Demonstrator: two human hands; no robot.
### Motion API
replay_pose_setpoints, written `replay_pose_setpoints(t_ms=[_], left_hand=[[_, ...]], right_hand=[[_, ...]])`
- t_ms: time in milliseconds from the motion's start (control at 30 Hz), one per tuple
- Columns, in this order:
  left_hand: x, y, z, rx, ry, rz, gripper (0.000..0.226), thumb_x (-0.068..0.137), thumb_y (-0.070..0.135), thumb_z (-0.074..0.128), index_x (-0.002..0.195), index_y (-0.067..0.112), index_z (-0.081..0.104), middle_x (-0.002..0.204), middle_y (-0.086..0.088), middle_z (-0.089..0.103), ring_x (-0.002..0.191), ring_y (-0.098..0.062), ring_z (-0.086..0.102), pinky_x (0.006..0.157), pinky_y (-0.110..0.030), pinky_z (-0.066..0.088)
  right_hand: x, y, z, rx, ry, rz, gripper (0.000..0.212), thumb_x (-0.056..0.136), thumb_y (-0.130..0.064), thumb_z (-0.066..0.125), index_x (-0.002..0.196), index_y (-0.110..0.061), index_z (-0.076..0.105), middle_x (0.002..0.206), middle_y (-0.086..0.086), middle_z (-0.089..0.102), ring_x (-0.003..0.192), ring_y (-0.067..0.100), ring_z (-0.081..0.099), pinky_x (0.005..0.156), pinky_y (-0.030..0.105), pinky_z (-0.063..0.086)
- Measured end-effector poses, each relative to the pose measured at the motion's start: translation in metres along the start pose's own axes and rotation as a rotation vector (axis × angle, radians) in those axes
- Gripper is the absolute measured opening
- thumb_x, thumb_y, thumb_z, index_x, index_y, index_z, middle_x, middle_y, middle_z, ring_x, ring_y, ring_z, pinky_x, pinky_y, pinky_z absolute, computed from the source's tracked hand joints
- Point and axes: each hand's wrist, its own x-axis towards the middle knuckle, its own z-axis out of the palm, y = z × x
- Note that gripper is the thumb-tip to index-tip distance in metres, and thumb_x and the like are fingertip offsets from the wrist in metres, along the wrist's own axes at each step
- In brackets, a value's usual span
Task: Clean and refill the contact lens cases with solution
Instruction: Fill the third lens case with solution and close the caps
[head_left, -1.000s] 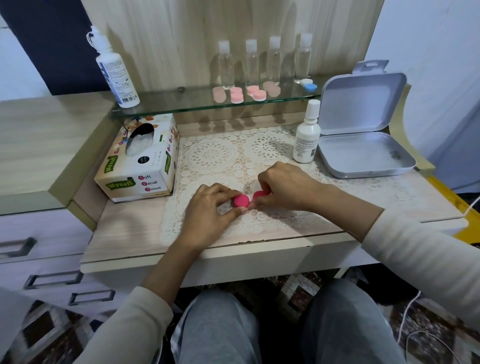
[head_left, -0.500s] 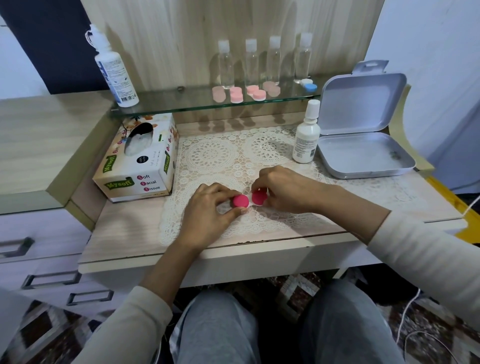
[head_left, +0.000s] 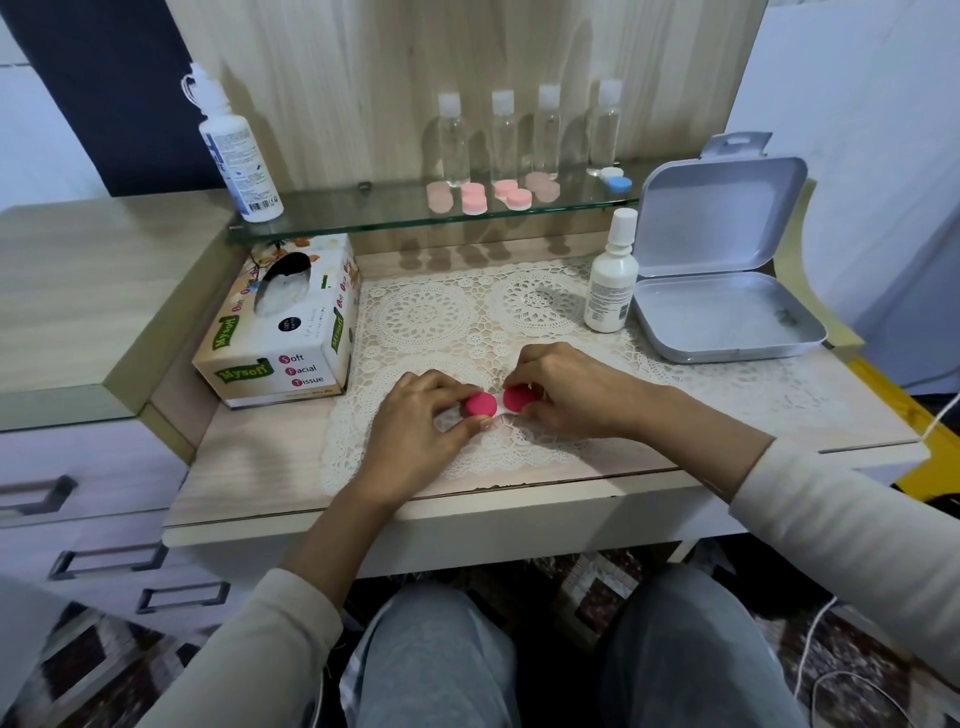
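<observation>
- On the pale wooden desk (head_left: 249, 467), which carried everything else, a person sat with both forearms reaching in over the front edge.
- A glass shelf (head_left: 363, 214) ran along the back, above the desktop.
- A cream lace mat (head_left: 441, 322) covered the middle of the desk.
- A tissue box (head_left: 280, 338) stood at the mat's left edge, with white tissue showing in its oval slot.
- A grey hinged tin (head_left: 727, 317) lay open at the right, its lid propped upright. Its tray held only a small dark speck too small to identify.
- The left hand (head_left: 421, 423) curled its fingers and thumb round the left cap of a magenta lens case (head_left: 480, 404). The right hand (head_left: 571, 389) pinched the right cap in the same way.
- A large white solution bottle (head_left: 239, 150) stood at the shelf's left end, its flip cap hanging open.
- Four clear travel bottles (head_left: 453, 140) with white caps stood in a row on the shelf. How full they were could not be told.
- A small white bottle (head_left: 610, 280), capped, stood on the mat just beside the tin.
- Several pale pink lens cases (head_left: 474, 198) lay capped in front of the clear bottles, with a white-and-blue case (head_left: 615, 182) at the right.
- The magenta lens case rested on the mat's near half between the two hands, both caps on and its wells hidden.
</observation>
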Motion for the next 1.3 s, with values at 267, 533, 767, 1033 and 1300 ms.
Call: replay_pose_setpoints(t_ms=[267,533,767,1033,1300], left_hand=[[0.015,0.009,-0.016,-0.101,-0.15,-0.053,0.042,0.081,0.042,0.063,0.118,0.021,0.063,0.107,0.006,0.061,0.098,-0.009,0.055,0.084,-0.02,0.042],[0.063,0.004,-0.02,0.023,-0.135,-0.055,0.053,0.084,0.052,0.05,0.124,0.017,0.058,0.125,-0.002,0.056,0.112,-0.016,0.051,0.097,-0.037,0.041],[0.095,-0.016,0.0,0.193,-0.178,-0.075,0.054,0.09,0.044,0.051,0.136,0.016,0.044,0.145,0.001,0.038,0.133,-0.017,0.028,0.11,-0.029,0.022],[0.091,-0.028,0.017,0.244,-0.114,-0.044,0.052,0.093,0.042,0.045,0.139,0.021,0.039,0.148,0.007,0.032,0.135,-0.013,0.023,0.113,-0.033,0.02],[0.09,-0.035,0.019,0.232,-0.104,-0.03,0.054,0.092,0.049,0.039,0.139,0.023,0.039,0.148,0.009,0.032,0.135,-0.011,0.023,0.113,-0.033,0.019]], right_hand=[[-0.001,0.001,-0.016,0.035,0.074,0.023,0.019,0.081,-0.014,0.061,0.098,-0.007,0.067,0.092,0.004,0.06,0.076,0.01,0.046,0.068,0.018,0.038],[0.007,0.02,-0.085,0.11,0.238,0.155,0.013,0.079,-0.015,0.07,0.089,-0.007,0.07,0.082,0.0,0.068,0.063,0.002,0.056,0.056,0.004,0.04],[0.05,0.055,-0.155,0.093,0.427,0.285,0.012,0.078,-0.018,0.072,0.086,-0.009,0.071,0.077,0.004,0.066,0.052,0.0,0.053,0.054,0.009,0.042],[0.1,0.106,-0.152,-0.07,0.36,0.589,0.032,0.077,-0.029,0.07,0.081,0.003,0.069,0.077,0.016,0.064,0.066,0.024,0.054,0.057,0.027,0.043],[0.12,0.114,-0.14,-0.145,0.314,0.636,0.037,0.078,-0.038,0.071,0.087,-0.003,0.064,0.077,0.008,0.053,0.073,0.023,0.051,0.062,0.028,0.038]])
